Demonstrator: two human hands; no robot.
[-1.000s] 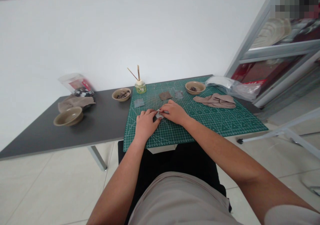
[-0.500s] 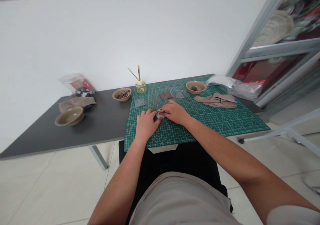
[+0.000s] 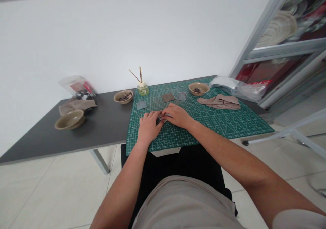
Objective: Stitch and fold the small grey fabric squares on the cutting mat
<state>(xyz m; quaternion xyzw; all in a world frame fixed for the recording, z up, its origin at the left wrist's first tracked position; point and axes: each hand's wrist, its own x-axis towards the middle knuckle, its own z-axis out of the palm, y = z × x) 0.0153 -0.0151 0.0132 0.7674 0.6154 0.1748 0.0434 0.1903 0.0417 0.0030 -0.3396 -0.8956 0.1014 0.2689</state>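
Note:
My left hand (image 3: 150, 124) and my right hand (image 3: 176, 115) meet low over the green cutting mat (image 3: 152, 139). Both sets of fingers are closed around a small, thin greyish sheet (image 3: 160, 118). Fingers cover most of it, so its material cannot be made out. Just beyond the hands lie a flat light-grey square (image 3: 141, 105), a brown square (image 3: 168, 97) and another grey square (image 3: 182, 95). A tan bowl (image 3: 199, 88) at the mat's back right holds a few small dark pieces.
Left of the mat, a bowl (image 3: 123, 97) holds small brown pieces. Another bowl (image 3: 70, 120) stands near a cloth (image 3: 76, 105) and a clear container (image 3: 77, 85). A reed diffuser (image 3: 142, 88), a crumpled brown cloth (image 3: 220, 102) and plastic packaging (image 3: 239, 88) sit around the mat.
The greyish sheet shows less between my fingers than before, and my fingertips have drawn slightly closer around it. The surrounding objects keep their places; the view has shifted slightly.

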